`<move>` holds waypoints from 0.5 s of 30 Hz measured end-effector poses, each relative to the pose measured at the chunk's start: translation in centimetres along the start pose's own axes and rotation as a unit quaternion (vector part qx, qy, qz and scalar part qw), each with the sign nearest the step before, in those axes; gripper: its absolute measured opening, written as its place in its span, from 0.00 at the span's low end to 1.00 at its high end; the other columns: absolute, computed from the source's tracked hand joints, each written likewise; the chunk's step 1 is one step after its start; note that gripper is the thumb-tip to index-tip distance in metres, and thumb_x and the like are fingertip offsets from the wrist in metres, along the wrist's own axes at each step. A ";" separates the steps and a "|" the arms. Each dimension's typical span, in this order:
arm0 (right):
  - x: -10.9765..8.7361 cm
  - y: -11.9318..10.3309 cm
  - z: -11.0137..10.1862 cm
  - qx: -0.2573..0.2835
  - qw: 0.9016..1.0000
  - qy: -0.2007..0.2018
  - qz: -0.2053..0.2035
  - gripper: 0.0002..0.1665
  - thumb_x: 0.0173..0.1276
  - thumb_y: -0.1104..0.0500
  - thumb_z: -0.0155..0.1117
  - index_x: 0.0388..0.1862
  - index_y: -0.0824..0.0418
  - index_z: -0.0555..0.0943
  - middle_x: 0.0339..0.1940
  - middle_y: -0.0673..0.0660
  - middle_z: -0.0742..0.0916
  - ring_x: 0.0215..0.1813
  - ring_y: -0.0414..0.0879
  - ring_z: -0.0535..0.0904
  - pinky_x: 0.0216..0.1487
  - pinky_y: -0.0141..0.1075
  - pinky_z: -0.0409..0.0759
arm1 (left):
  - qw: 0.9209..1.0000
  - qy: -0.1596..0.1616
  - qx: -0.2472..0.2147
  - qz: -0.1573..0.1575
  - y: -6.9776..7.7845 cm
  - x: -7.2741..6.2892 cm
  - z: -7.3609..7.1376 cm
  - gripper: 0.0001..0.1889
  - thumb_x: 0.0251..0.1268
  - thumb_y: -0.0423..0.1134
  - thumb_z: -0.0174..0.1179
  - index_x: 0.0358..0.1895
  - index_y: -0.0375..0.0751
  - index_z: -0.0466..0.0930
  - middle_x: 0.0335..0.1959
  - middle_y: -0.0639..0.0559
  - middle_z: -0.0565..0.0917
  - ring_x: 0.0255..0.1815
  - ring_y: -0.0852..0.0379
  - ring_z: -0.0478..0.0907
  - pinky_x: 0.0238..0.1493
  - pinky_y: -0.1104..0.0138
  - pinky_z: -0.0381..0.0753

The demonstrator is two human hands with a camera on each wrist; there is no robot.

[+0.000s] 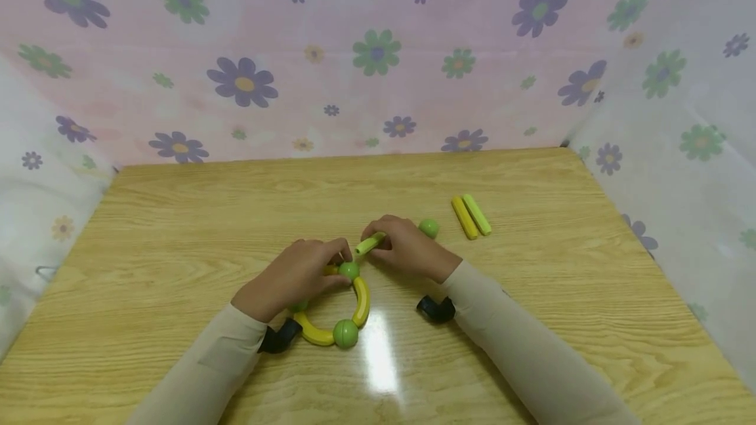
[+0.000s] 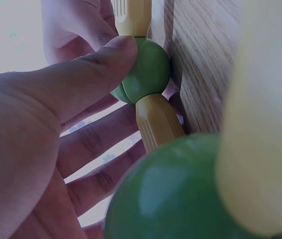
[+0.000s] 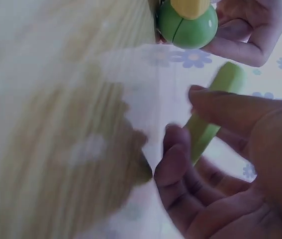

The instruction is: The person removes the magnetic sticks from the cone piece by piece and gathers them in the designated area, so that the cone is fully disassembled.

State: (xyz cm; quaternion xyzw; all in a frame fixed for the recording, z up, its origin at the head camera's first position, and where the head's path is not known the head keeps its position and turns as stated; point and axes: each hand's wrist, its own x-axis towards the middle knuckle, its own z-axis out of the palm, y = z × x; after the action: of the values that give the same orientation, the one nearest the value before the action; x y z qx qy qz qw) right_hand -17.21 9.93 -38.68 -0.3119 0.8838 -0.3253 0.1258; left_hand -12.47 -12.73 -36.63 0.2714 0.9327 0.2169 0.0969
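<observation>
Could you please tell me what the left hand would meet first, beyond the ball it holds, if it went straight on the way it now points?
Past the ball, the left hand would probably meet the green stick in the right hand first, though their relative heights are unclear.

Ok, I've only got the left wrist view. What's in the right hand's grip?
Observer: The right hand holds a light green stick.
Operator: Any spare sticks lying about?
Observer: Two, a yellow stick and a lime stick, side by side on the table, right of that hand in the head view.
Operator: Any ball outside the ring?
Observer: Yes, a loose green ball, between the right hand and those two sticks.
</observation>
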 end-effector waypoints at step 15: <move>-5.2 -0.9 -3.7 -0.010 0.985 0.152 -0.081 0.20 0.71 0.61 0.66 0.62 0.58 0.81 0.39 0.50 0.87 0.28 0.34 0.74 0.29 0.30 0.76 | 1.000 -0.004 -0.005 -0.007 -0.1 0.1 0.0 0.14 0.61 0.46 0.72 0.46 0.49 0.80 0.40 0.54 0.88 0.42 0.57 0.84 0.45 0.60 0.82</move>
State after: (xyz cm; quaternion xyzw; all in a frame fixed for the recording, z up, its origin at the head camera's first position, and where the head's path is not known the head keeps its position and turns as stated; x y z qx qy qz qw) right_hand -14.30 14.49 -35.17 -0.3305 0.8677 -0.3691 -0.0400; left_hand -12.56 -12.78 -36.72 0.2651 0.9331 0.2195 0.1040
